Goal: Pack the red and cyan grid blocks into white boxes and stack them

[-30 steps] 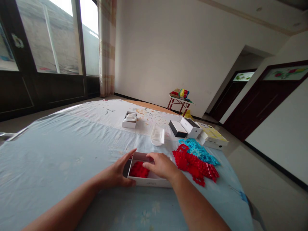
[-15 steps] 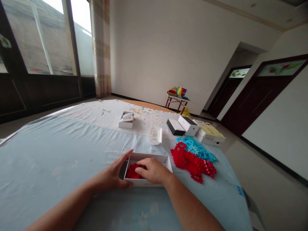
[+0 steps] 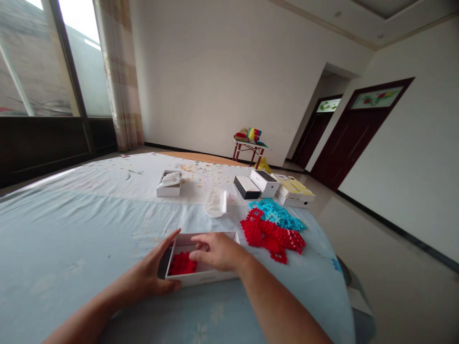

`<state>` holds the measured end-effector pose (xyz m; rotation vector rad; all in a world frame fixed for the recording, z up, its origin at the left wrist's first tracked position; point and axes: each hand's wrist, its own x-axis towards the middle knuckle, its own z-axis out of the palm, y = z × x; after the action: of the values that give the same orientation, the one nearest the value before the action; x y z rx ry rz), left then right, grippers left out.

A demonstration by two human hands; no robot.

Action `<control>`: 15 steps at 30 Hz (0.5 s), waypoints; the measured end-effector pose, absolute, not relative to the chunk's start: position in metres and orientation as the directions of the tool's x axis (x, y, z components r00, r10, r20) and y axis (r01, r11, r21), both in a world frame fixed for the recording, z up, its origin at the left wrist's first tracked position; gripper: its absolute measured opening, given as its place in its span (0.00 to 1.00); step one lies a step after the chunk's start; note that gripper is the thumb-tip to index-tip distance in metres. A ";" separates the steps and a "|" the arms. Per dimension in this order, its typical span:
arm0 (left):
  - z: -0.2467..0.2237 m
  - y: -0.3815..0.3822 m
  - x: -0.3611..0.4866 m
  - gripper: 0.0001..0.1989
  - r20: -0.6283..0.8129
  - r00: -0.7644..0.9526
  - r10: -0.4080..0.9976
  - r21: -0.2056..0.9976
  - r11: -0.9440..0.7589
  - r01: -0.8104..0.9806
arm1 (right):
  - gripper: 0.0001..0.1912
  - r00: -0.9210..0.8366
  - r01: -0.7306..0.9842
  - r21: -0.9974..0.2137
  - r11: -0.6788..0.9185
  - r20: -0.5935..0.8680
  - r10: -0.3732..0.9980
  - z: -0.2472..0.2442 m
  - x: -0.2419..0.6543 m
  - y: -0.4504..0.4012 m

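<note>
Your right hand (image 3: 215, 251) hangs over the open white box (image 3: 215, 277), its fingers (image 3: 201, 237) bent loosely, a gap showing between forefinger and thumb; you have nothing visible between those two, though I cannot tell whether the curled fingers behind hold anything. Your thumb tip comes right up to the red lattice piece (image 3: 182, 263), a knobbly, openwork mat lying in the left part of the box, against smooth card walls. Your left hand (image 3: 154, 272) spreads wide around the box's left end, thumb along the front wall and forefinger at the far corner, with a dark patch beside the palm that I cannot make out. Just right of the box lies a crumpled red heap (image 3: 268, 234) of the same holed texture, glossy along one edge, touching a turquoise heap (image 3: 278, 215) behind it. Beyond your hands sit a thin moulded white tray (image 3: 216, 203) and a small squarish carton (image 3: 168, 192) with white packing in it. Farther right, a black-and-white box, a white box with a dark top and a flat yellow-and-white carton stand close together on the cloth-covered, softly creased tabletop (image 3: 89, 239).
</note>
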<state>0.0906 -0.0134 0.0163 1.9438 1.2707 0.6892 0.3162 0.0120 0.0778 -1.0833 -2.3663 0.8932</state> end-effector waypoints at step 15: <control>0.007 -0.011 0.088 0.49 0.078 0.341 0.937 0.807 -0.260 0.531 | 0.37 -0.273 0.872 -0.411 0.264 0.038 0.961 0.055 0.463 0.058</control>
<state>0.0882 -0.0109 0.0073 1.9136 1.2842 0.7475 0.4634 0.0576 0.0553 -1.6912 -2.2584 0.4523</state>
